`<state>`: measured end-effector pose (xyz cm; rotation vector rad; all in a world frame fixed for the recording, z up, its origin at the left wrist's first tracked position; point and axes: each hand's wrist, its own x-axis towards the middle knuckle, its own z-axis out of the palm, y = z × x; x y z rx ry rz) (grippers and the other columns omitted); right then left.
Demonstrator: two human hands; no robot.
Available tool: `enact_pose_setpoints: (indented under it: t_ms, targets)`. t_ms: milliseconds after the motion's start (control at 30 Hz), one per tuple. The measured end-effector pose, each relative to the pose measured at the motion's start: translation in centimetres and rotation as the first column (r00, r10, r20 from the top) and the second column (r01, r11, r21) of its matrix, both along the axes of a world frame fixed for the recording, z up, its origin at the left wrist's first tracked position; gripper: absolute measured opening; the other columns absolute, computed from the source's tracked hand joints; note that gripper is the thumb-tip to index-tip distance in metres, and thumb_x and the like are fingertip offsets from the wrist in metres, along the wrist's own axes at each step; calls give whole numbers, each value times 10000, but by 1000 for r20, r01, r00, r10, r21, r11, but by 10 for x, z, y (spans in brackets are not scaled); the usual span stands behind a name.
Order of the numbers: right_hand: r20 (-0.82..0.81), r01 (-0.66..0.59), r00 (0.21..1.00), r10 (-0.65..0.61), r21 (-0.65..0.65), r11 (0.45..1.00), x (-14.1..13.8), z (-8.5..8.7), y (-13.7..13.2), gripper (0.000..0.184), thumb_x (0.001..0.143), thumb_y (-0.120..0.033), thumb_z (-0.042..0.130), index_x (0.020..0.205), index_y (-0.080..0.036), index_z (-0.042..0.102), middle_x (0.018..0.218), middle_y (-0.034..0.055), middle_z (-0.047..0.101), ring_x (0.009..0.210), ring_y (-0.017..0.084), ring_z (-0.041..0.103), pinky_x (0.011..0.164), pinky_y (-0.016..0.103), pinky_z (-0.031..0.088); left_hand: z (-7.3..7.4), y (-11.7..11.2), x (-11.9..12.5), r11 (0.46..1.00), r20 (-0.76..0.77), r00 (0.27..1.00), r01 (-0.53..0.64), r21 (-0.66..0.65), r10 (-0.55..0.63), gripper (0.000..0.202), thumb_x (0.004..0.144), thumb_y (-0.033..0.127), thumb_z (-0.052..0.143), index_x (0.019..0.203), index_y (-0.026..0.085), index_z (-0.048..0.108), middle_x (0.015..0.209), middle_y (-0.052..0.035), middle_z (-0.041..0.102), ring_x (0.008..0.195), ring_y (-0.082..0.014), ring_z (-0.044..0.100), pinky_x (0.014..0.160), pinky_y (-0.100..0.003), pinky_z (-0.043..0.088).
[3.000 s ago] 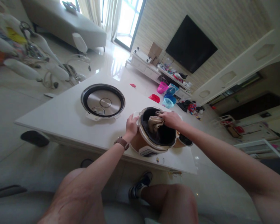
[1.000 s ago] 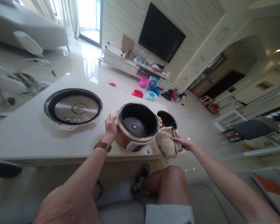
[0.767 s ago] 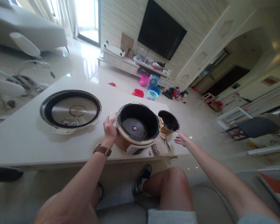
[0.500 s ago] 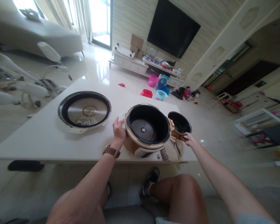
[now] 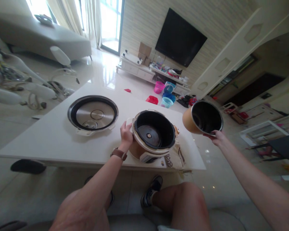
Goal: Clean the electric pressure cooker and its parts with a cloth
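Note:
My right hand [image 5: 216, 138] grips the rim of a gold inner pot [image 5: 189, 122] with a dark inside, held up in the air past the table's right end and tilted so its mouth faces me. With my left hand [image 5: 126, 133] I hold the white side handle of the electric pressure cooker body [image 5: 137, 148]. That body stands on the table with its black cavity uncovered, and a small round disc shows at the cavity's bottom. The cooker's lid [image 5: 89, 118] lies upside down to the left, its metal underside facing up.
The white table [image 5: 45, 138] carries a folded beige cloth [image 5: 175, 158] beside the cooker's right front. Beyond its far edge are a red basin [image 5: 152, 100], a light blue basket [image 5: 167, 102] and a pink basket [image 5: 159, 87] on the floor. A television [image 5: 181, 38] hangs behind.
My right hand has lifted the inner pot from beside the cooker and moved it up and to the right, off the table. My left hand stays on the cooker's handle. The view has shifted slightly.

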<state>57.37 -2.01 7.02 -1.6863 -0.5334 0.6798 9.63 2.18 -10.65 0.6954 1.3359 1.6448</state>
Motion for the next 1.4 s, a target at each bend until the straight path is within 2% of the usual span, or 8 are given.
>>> enact_pose_setpoints:
  t_ms: [67, 167, 300, 433, 600, 933, 1167, 1400]
  targets:
    - [69, 46, 997, -47, 25, 999, -5, 36, -3, 576, 630, 43, 515, 1080, -311, 569, 983, -46, 705, 657, 145, 695, 579, 328, 692, 8, -3, 0, 1000, 33, 999, 11, -1, -11, 298, 876, 387, 628, 1084, 209, 748, 1204, -108, 777, 1311, -330, 655, 1183, -435, 484]
    - [116, -148, 982, 147, 2, 989, -37, 76, -10, 542, 629, 56, 553, 1041, -287, 630, 969, -13, 741, 691, 160, 708, 585, 299, 679, 15, -7, -1, 998, 52, 998, 43, 46, -45, 272, 856, 414, 620, 992, 210, 739, 1102, -90, 787, 1227, -321, 676, 1116, -409, 521]
    - [83, -354, 929, 360, -74, 932, -105, 93, -18, 490, 640, 45, 596, 1018, -257, 674, 861, -11, 732, 645, 139, 677, 551, 217, 613, 18, -10, -4, 990, 48, 995, 84, 112, -89, 246, 848, 440, 612, 901, 219, 706, 958, -63, 761, 1067, -294, 684, 999, -387, 551]
    - [20, -475, 875, 483, -158, 866, -159, 82, -19, 574, 625, 27, 618, 1121, -255, 680, 893, -5, 756, 670, 152, 711, 584, 230, 624, 17, -9, -6, 985, 42, 992, 116, 127, -122, 212, 841, 430, 618, 851, 225, 670, 889, -41, 722, 964, -260, 653, 944, -368, 537]
    - [-2, -523, 844, 536, -225, 822, -186, 57, -16, 588, 612, 2, 628, 1135, -264, 636, 835, -27, 743, 634, 155, 707, 544, 232, 625, 17, -8, -7, 975, 45, 985, 160, 152, -169, 215, 845, 402, 593, 879, 203, 665, 895, -25, 705, 897, -213, 613, 911, -334, 498]
    - [8, -499, 846, 533, -340, 797, -203, 29, -9, 473, 668, -17, 626, 1082, -239, 566, 789, -11, 745, 576, 183, 715, 541, 361, 688, 21, -8, -7, 982, 57, 986, 146, 117, -154, 166, 871, 349, 605, 900, 204, 682, 899, -31, 719, 922, -229, 609, 899, -342, 480]
    - [164, -446, 811, 562, -449, 774, -209, 10, 0, 463, 666, -82, 637, 1095, -241, 565, 685, -48, 649, 521, 164, 648, 523, 346, 656, 19, -8, -8, 976, 50, 985, 157, 154, -167, 145, 875, 342, 595, 858, 211, 655, 917, -18, 710, 903, -204, 608, 919, -330, 481]
    - [455, -341, 665, 593, -521, 782, -185, -25, 12, 314, 658, -205, 678, 969, -212, 722, 979, 38, 726, 823, 203, 703, 684, 319, 633, 20, -8, -8, 981, 37, 990, 133, 138, -140, 143, 879, 343, 602, 812, 220, 629, 860, -27, 701, 932, -235, 616, 900, -351, 503]
